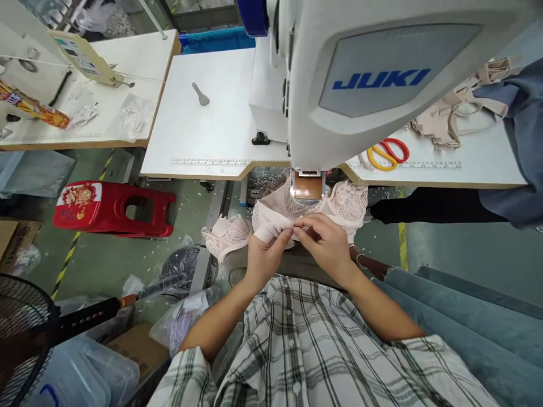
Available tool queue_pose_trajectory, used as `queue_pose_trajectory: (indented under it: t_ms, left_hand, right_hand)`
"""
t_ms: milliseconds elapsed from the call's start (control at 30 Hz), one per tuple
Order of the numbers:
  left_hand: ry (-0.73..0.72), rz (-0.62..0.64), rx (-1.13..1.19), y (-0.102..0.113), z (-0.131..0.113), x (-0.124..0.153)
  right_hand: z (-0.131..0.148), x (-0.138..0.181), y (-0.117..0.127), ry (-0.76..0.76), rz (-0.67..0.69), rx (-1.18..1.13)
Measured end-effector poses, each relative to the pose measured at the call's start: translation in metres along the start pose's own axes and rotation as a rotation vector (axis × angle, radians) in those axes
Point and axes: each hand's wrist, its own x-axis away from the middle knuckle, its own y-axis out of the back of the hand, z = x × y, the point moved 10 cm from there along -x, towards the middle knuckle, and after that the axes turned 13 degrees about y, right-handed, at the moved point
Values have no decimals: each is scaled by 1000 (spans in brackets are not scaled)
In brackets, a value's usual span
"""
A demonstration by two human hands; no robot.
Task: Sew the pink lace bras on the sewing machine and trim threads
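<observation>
A pale pink lace bra [271,212] spreads over my lap under the head of the white sewing machine [316,96]. My left hand [267,249] is closed on an edge of its fabric, thumb on top. Pinched between the thumb and fingers of my right hand [324,240] is the same edge, and the fingertips of both hands meet there. One lace cup [348,200] lies to the right of the hands, another [233,232] to the left. The fingertips hide the exact spot being held.
Red-and-yellow-handled scissors [388,154] and beige straps [449,118] lie on the table's right side. A grey tool [201,94] rests on the left tabletop [220,124]. At floor level stand a red stool [114,208] and a fan [25,333]. Another person's dark sleeve [517,118] is at right.
</observation>
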Motion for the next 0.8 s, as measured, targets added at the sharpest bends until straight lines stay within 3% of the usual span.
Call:
queue_pose_trajectory:
  t_ms: [133,367,600,800]
  left_hand:
    - [-108,31,-59,-5,-11,3]
    - [-91,80,-51,-11,-11,-4]
    - [30,201,-136,-18,-2,-14]
    - [26,133,-142,-15,-6,-15]
  right_hand:
    - [-9,-3,-2,-65,139,-94]
    - [-7,-9,-2,-19,276,-123]
    - [-13,-3,-6,-37,241,-92]
    - [-11,-4,-3,-8,187,-55]
